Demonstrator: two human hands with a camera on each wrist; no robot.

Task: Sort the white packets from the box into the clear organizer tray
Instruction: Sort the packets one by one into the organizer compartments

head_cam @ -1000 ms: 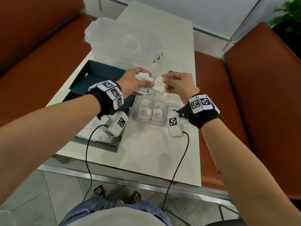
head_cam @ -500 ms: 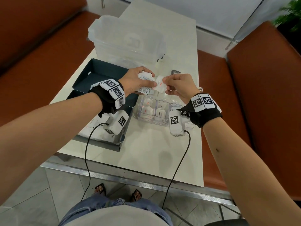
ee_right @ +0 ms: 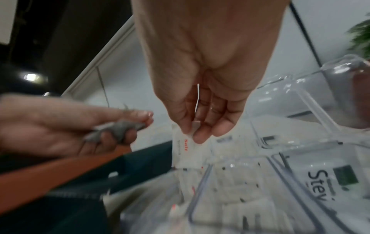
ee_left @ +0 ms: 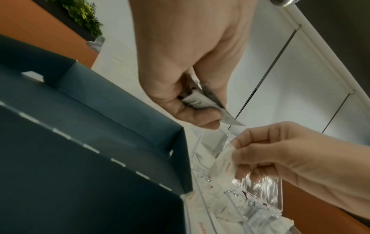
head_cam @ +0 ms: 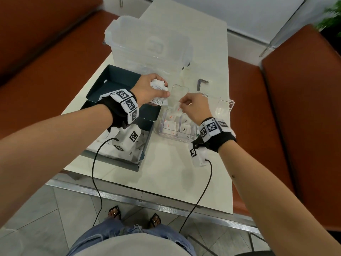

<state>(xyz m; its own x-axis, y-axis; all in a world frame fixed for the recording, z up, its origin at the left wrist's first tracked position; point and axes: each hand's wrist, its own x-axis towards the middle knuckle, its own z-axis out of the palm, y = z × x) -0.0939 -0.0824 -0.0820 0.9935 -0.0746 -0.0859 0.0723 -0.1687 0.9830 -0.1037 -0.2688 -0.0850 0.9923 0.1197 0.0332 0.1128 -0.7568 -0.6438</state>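
Right hand [head_cam: 193, 108]: grasping a single white packet [head_cam: 176, 108] with red print, thumb and fingertips [ee_right: 197, 137] pinching its upper edge. The packet is hanging just above the far-left compartment of the clear organizer tray [head_cam: 192, 134].

Left hand [head_cam: 149, 89]: clenching a bunch of white packets [head_cam: 157, 85] in curled fingers, hovering over the right edge of the dark box [head_cam: 145, 154], just left of the right hand. The two hands are sitting near each other without touching.

Clear organizer tray: lying on the white table [head_cam: 166, 178], right of the box and touching or just beside it. Its hinged lid [head_cam: 224, 108] is standing open toward the far right. Its near compartments are holding white packets, some showing red print, some black.

Dark box: sitting at the near left of the table, holding more white packets under the left wrist. A second dark tray [head_cam: 118, 78] is lying just beyond it.

Frosted plastic bin [head_cam: 147, 45]: standing at the far side of the table.

Small grey bent metal piece [head_cam: 201, 84]: lying on the table beyond the tray.

Orange-brown benches [head_cam: 295, 126]: flanking the table on both sides.
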